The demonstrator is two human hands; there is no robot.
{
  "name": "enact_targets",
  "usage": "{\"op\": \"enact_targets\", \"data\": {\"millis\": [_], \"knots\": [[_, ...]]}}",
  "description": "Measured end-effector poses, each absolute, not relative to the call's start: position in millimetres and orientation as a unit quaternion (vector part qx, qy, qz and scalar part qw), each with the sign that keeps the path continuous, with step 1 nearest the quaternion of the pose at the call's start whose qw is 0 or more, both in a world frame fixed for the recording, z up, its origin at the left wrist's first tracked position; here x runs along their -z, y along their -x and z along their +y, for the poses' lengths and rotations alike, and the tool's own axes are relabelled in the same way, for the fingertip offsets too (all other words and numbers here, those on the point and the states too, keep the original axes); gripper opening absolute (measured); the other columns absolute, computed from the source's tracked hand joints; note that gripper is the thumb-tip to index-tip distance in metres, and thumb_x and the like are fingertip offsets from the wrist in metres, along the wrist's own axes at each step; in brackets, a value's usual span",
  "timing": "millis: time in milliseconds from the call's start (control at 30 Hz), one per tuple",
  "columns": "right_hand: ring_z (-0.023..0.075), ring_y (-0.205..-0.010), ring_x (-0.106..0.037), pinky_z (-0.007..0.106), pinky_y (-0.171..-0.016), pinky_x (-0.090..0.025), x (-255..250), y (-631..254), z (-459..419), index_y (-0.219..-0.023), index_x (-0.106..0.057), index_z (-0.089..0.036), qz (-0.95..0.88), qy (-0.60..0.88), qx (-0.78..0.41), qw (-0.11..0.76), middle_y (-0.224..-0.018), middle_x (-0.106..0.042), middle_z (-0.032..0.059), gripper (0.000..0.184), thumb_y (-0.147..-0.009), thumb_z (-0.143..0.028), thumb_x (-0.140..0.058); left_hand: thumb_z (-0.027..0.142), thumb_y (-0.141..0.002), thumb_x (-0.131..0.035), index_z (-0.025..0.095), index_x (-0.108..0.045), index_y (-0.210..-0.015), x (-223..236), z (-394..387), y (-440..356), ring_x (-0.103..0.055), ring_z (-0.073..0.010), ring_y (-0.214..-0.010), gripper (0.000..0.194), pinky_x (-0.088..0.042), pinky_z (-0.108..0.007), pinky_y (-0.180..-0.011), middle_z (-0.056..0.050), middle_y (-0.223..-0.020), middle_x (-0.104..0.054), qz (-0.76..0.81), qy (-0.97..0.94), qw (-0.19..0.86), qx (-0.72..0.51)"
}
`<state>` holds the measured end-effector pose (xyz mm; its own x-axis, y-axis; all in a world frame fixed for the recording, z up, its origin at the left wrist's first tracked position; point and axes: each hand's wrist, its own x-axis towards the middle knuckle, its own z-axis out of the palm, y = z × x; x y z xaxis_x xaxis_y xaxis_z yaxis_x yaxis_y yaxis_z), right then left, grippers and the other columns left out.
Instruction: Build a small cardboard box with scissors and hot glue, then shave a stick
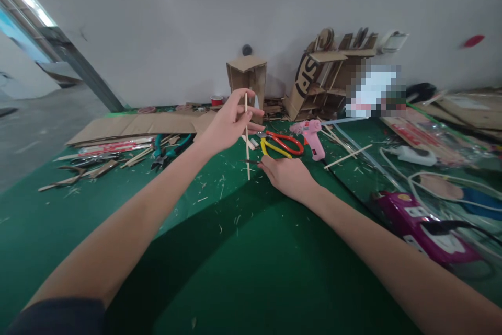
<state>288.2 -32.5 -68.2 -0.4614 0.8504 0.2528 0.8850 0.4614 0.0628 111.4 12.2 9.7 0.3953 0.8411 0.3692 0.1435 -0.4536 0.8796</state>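
My left hand (227, 126) holds a thin wooden stick (247, 139) upright above the green mat (219, 251), fingers pinched around its upper part. My right hand (288, 175) rests low on the mat just right of the stick's lower end, fingers curled over a small dark tool whose tip pokes out to the left; what it is I cannot tell. Red and yellow handled scissors (280, 145) lie just beyond my right hand. A pink glue gun (314, 136) lies to their right.
Flat cardboard sheets (137, 126), pliers (167, 149) and loose sticks lie at the left. A cardboard box model (247, 76) and cardboard shelf (333, 73) stand by the wall. A purple power strip (423, 225), white cables and wood shavings sit at right.
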Motion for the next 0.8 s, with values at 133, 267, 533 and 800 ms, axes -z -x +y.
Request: {"op": "enact_targets", "data": {"millis": [133,267,533,800], "knots": [[0.0146,-0.055,-0.055,0.029,-0.050,-0.013,67,-289,-36,-0.097,-0.061,-0.019,-0.864,0.487,0.110,0.070,-0.069,-0.066,0.0045,0.042,-0.099,-0.043,-0.027,0.015,-0.094,-0.040,0.024,-0.035,-0.124,-8,15,-110,-0.070,-0.0139,-0.081,0.031,-0.057,-0.036,-0.081,-0.010,-0.118,-0.062,0.338,-0.718,0.423,-0.437],[0.0151,-0.056,-0.056,0.029,-0.050,-0.013,68,-289,-38,-0.096,-0.062,-0.020,-0.868,0.478,0.121,0.065,-0.071,-0.068,0.0043,0.043,-0.099,-0.044,-0.026,0.016,-0.095,-0.038,0.024,-0.034,-0.126,-7,15,-109,-0.070,-0.0143,-0.084,0.032,-0.057,-0.036,-0.083,-0.011,-0.121,-0.061,0.328,-0.722,0.427,-0.435],[0.0179,-0.059,-0.058,0.028,-0.050,-0.018,68,-288,-35,-0.100,-0.060,-0.015,-0.807,0.561,0.117,0.143,-0.073,-0.067,0.0085,0.048,-0.100,-0.040,-0.019,0.018,-0.096,-0.037,0.023,-0.034,-0.130,-12,8,-114,-0.070,-0.0148,-0.084,0.035,-0.059,-0.034,-0.080,-0.011,-0.118,-0.062,0.306,-0.751,0.414,-0.413],[0.0170,-0.058,-0.055,0.027,-0.048,-0.019,71,-289,-30,-0.094,-0.059,-0.012,-0.803,0.553,0.125,0.181,-0.066,-0.062,0.0077,0.044,-0.100,-0.035,-0.022,0.018,-0.095,-0.040,0.021,-0.036,-0.131,-17,2,-117,-0.071,-0.0184,-0.088,0.037,-0.057,-0.041,-0.085,-0.013,-0.116,-0.064,0.275,-0.755,0.449,-0.391]]}}
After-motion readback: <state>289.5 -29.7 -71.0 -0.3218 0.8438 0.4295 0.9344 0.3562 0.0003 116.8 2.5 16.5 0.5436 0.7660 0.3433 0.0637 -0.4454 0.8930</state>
